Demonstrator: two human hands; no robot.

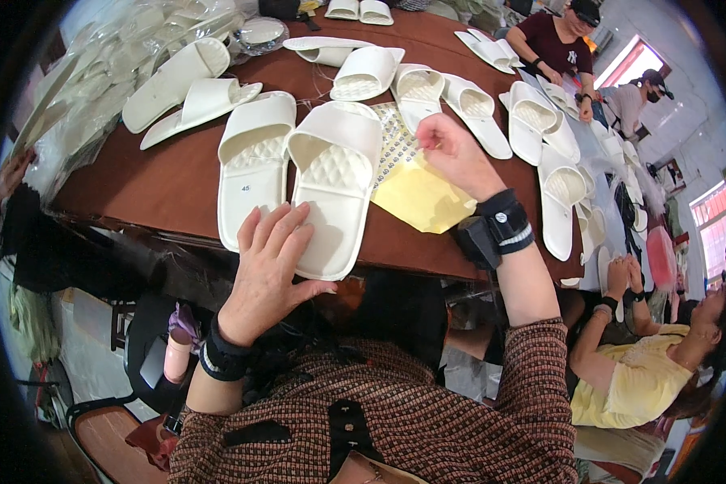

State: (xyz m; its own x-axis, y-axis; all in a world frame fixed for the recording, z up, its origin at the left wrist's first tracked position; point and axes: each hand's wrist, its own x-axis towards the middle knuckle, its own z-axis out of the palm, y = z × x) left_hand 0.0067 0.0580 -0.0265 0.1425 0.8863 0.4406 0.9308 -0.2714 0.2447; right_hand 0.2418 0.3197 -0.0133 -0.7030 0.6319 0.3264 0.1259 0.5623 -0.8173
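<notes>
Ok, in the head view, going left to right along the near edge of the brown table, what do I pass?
White quilted slide slipper with a small size sticker → left hand resting on a second white quilted slide slipper → yellow backing sheet of round stickers → right hand, pinching at the sheet.
</notes>
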